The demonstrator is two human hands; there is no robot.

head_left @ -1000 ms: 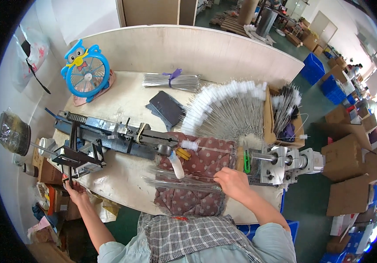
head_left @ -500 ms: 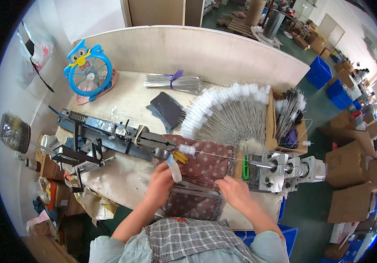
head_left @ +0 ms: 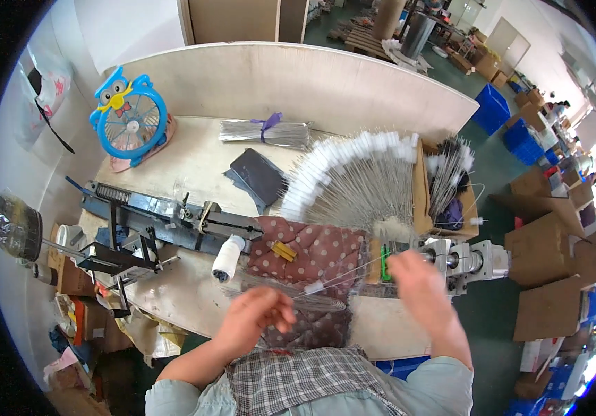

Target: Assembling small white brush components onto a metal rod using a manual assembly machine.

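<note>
A small white-bristled brush (head_left: 314, 287) with a long thin wire stem slants above the dotted brown quilted cloth (head_left: 312, 246). Its stem rises rightward to my right hand (head_left: 419, 281), which is closed on the stem's far end beside the metal spindle (head_left: 454, 260), somewhat smeared by motion. Short of the bristled end, my left hand (head_left: 260, 315) hovers with fingers loosely curled and apart, seemingly holding nothing. Below the brush lies a bundle of thin wires (head_left: 322, 302). A white thread spool (head_left: 227, 258) rests by the long metal jig (head_left: 225, 225).
Finished-looking white brushes (head_left: 353, 156) fan out behind the cloth, next to a cardboard box (head_left: 421, 194) of more brushes. A yellow clip (head_left: 283, 251) and green cutter (head_left: 385, 263) lie nearby. A blue fan (head_left: 131, 125), tied wire bundle (head_left: 267, 132) and dark pad (head_left: 256, 175) sit farther back.
The brush has left its level place between jig and spindle and now slants nearer me. My right hand moved up to the spindle; my left hand let go of the white spool and came nearer.
</note>
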